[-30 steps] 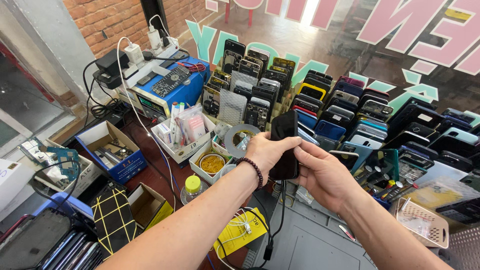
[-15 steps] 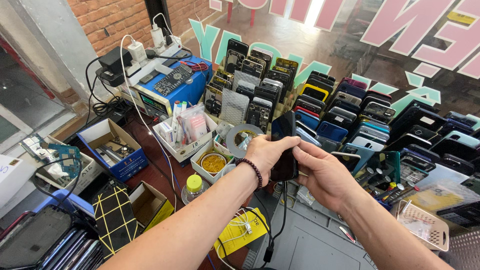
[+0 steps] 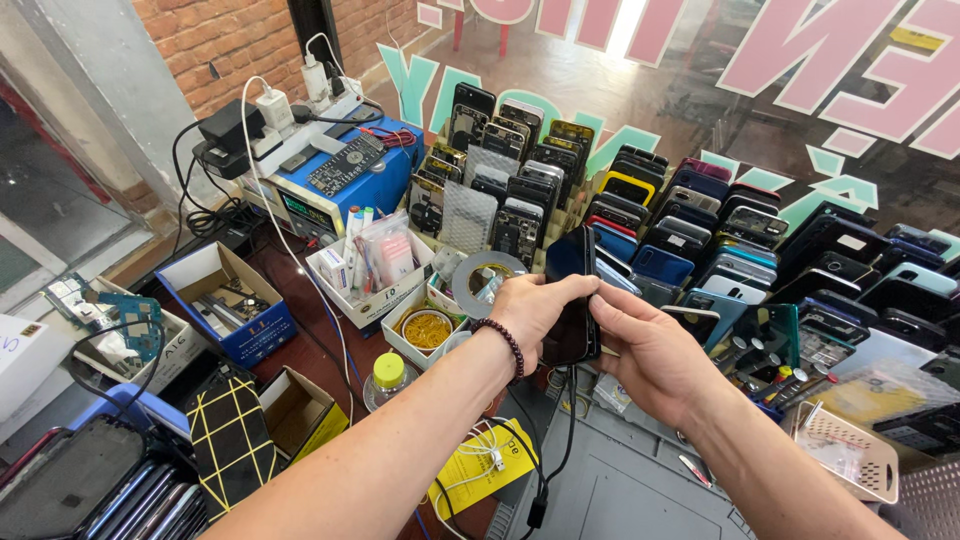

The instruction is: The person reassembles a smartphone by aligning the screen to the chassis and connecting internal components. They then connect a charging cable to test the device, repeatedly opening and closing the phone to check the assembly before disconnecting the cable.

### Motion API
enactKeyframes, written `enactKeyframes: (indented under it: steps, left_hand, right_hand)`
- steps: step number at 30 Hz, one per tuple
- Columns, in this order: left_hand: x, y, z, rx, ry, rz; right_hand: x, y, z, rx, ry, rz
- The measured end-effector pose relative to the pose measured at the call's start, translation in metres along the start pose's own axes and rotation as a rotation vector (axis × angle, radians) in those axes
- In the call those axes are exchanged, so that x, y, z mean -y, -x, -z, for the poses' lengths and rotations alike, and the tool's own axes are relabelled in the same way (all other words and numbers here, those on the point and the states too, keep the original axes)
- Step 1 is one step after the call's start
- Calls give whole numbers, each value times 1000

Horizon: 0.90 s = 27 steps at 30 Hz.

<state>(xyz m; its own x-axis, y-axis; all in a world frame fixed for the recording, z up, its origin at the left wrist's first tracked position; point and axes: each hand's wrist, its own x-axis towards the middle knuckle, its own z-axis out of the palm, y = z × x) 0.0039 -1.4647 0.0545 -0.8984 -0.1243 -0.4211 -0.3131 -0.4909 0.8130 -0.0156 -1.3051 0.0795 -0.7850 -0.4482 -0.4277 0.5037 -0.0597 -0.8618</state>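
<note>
I hold a black smartphone upright over the workbench with both hands. My left hand, with a dark bead bracelet at the wrist, grips its left side. The fingers of my right hand pinch its right edge. A black cable hangs down from the phone's lower end. Rows of phones stand in racks right behind it.
A grey repair mat lies below my hands. A blue power supply and power strip sit at the back left. Small boxes of parts, a tape roll, a yellow-capped bottle and a white basket crowd the bench.
Both hands and the phone have stayed in nearly the same place; the fingers of my right hand have shifted slightly along the phone's edge.
</note>
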Motion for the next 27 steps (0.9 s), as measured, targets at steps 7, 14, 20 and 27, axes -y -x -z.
enactKeyframes:
  steps: [7, 14, 20, 27]
  left_hand:
    - [-3, 2, 0, 45, 38, 33]
    - [0, -1, 0, 132, 98, 59]
    - [-3, -3, -1, 110, 56, 84]
    - [-4, 2, 0, 225, 145, 175]
  right_hand:
    - [1, 1, -2, -27, -37, 2]
    - [3, 0, -1, 4, -81, -11]
    - [-1, -4, -1, -28, -212, 14]
    - [5, 1, -7, 12, -260, 62]
